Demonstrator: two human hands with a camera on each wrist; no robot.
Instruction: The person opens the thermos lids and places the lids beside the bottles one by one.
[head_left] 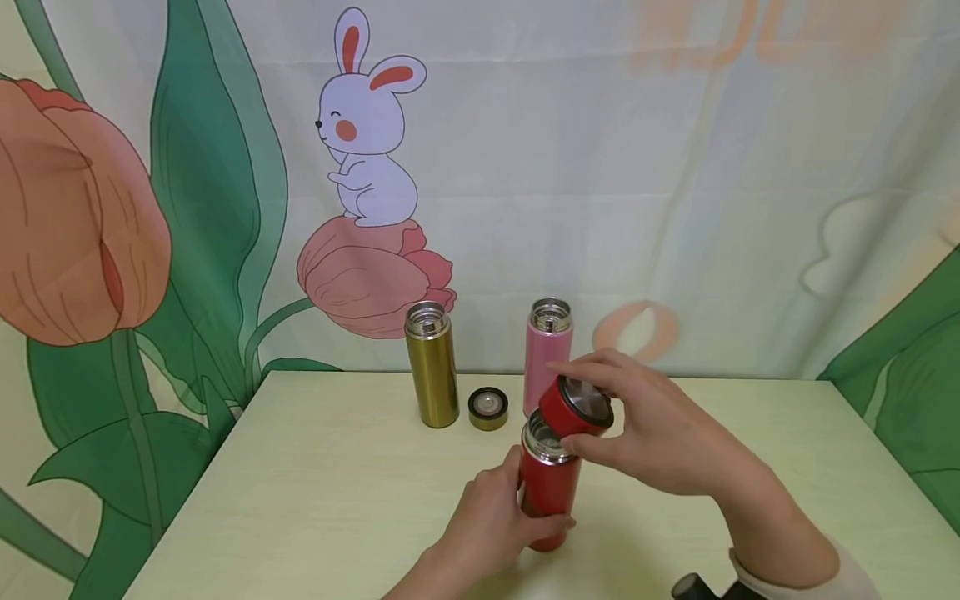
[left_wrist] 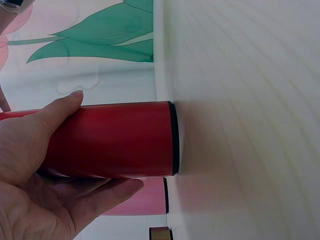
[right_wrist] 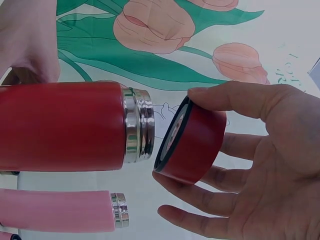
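Note:
My left hand (head_left: 487, 525) grips the lower body of a red thermos flask (head_left: 550, 492). The flask stands upright on the table, its steel mouth (right_wrist: 137, 125) uncovered. Above that mouth, my right hand (head_left: 660, 421) holds the red lid (head_left: 564, 410) between thumb and fingers. The lid is tilted, and in the right wrist view a gap shows between it and the steel neck. Its dark inner rim (right_wrist: 172, 135) faces the flask. In the left wrist view the thumb and fingers wrap the red body (left_wrist: 125, 140) near its black base.
Behind the red flask stands a pink flask (head_left: 538, 358) without a lid. Left of it are an open gold flask (head_left: 432, 375) and its gold lid (head_left: 488, 422), lying inner side up. A printed cloth (head_left: 495, 167) hangs behind the table. A dark object (head_left: 693, 587) shows at the bottom edge.

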